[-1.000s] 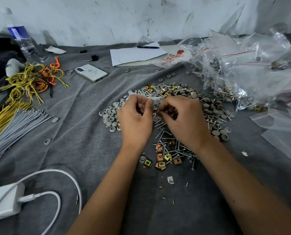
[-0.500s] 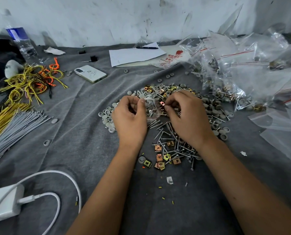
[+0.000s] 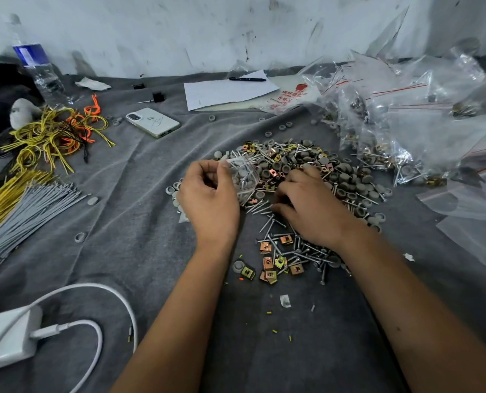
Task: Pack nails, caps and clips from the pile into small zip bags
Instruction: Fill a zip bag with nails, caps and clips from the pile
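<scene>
While the small zip bag (image 3: 243,178), part-filled w/ caps and nails, is pinched at its mouth by the left hand (image 3: 209,198), the pile (image 3: 301,177) is raked by the right hand (image 3: 311,207); fingers curled, catch unclear. Bag lies just left of them.

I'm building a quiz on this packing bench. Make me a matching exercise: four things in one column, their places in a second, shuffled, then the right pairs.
Things:
1. pen
2. phone
3. zip bag
4. charger

Places:
A. held in the left hand
B. near left corner, cable plugged in
C. on the white paper by the wall
D. on the cloth, right of the yellow wires

Pairs: 1-C, 2-D, 3-A, 4-B
</scene>
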Demonstrator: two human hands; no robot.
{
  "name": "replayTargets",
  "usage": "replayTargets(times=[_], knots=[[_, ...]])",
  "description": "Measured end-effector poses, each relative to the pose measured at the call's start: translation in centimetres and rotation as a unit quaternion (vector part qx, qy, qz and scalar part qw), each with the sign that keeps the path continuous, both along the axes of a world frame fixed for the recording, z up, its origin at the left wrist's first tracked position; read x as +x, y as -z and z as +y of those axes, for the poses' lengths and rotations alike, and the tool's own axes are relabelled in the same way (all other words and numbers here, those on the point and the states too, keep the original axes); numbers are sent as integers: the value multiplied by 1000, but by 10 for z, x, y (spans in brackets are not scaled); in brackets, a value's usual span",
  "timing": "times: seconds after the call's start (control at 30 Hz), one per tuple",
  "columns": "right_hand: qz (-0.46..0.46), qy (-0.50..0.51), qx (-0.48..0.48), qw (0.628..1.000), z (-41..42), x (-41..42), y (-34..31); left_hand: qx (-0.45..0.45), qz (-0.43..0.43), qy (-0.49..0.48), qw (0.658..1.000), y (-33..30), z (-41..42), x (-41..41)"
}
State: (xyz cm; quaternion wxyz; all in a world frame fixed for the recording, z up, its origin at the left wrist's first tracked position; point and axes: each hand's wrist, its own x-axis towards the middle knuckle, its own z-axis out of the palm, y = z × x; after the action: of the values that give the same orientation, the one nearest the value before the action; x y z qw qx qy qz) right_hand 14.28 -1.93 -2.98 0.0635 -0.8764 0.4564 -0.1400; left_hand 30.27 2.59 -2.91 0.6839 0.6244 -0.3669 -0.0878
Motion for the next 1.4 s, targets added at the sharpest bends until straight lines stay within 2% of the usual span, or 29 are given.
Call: replayTargets(times=[0.1,0.23,0.3,0.47,0.67,0.83,0.9,0.97,1.03,1.1,1.17,1.27,1.4], knots=[[-36,-7,-20,999,2,3,-1,0,-6,-1,1000,0,0,1],[-228,17,-44,972,4,5,-8,11,-18,28,999,2,-1,1],[-282,6,-65,957,5,5,-11,18,-43,52,998,3,0,-2],[-289,-73,-98,950,10,8,-12,16,-101,90,991,3,1,-8],[-333,-68,-98,936,12,11,-7,2,-90,129,988,3,2,-11],[-251,-88,-103,958,9,12,-4,1,-90,132,987,5,2,-15],[-255,-84,-114,957,8,11,-5,9,-81,131,988,5,1,-14],[-286,-38,-141,947,6,8,-7,15,-77,132,988,5,1,-13],[-280,59,-179,941,-1,-1,-7,20,-77,130,988,4,1,-13],[-215,173,-175,945,-12,-14,-4,22,-77,128,989,3,2,-14],[-133,250,-125,951,-21,-26,-1,25,-78,128,988,2,3,-15],[-60,269,-73,958,-28,-31,1,32,-78,129,988,2,3,-15],[-71,246,-71,964,-32,-30,-1,35,-70,131,988,1,3,-15]])
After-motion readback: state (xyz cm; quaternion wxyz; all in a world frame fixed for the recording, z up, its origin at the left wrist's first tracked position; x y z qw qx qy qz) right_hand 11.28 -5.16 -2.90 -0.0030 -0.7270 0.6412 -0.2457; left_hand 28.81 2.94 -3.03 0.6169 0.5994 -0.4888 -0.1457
